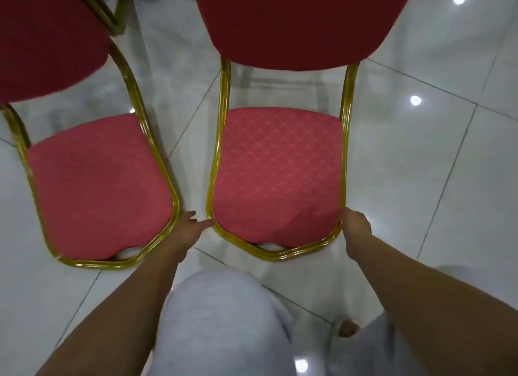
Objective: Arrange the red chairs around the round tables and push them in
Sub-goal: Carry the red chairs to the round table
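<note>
Two red chairs with gold metal frames stand side by side on the floor, seen from above with their seats toward me. The right chair (277, 174) has a diamond-patterned seat and a dark red back at the top of the view. My right hand (356, 225) grips the gold frame at its front right corner. My left hand (188, 227) reaches to the front left corner, its straight fingers touching the frame. The left chair (98, 185) stands close beside it, untouched, with a narrow gap between the two frames.
Glossy white floor tiles (420, 179) spread around the chairs, with open floor to the right. Part of another gold chair frame (108, 14) shows at the top left. My knee in grey trousers (224, 319) is just in front of the seats.
</note>
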Action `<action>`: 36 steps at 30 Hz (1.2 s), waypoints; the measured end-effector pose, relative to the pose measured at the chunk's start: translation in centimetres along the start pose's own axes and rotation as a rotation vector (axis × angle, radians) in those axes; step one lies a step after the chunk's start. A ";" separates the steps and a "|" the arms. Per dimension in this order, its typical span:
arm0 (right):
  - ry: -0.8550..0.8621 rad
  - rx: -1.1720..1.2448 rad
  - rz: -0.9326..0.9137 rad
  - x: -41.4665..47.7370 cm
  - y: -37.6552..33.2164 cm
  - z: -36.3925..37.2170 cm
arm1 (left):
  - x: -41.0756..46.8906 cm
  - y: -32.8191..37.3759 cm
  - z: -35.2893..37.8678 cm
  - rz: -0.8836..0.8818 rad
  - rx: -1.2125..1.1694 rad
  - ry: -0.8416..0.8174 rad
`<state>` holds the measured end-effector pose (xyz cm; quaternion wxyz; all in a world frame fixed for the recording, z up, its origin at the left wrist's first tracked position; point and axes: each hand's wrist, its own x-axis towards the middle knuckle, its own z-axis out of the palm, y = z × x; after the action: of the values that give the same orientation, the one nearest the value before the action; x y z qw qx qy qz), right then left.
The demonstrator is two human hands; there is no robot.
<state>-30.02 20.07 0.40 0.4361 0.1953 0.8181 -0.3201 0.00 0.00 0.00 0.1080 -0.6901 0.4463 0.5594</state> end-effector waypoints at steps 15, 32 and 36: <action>-0.019 0.207 0.082 1.0 -1.3 -2.2 | 0.0 1.0 1.2 -0.067 -0.351 -0.028; -0.185 -0.117 0.163 -39.2 -14.9 -29.0 | -46.3 13.8 -11.5 -0.069 -0.210 0.037; -0.169 -0.094 0.089 -45.5 -18.0 -33.6 | -52.9 17.1 -13.0 0.005 -0.247 0.049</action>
<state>-35.87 28.60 58.89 0.5259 0.1829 0.7830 -0.2772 -2.47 7.90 56.52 0.0096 -0.7103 0.3783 0.5935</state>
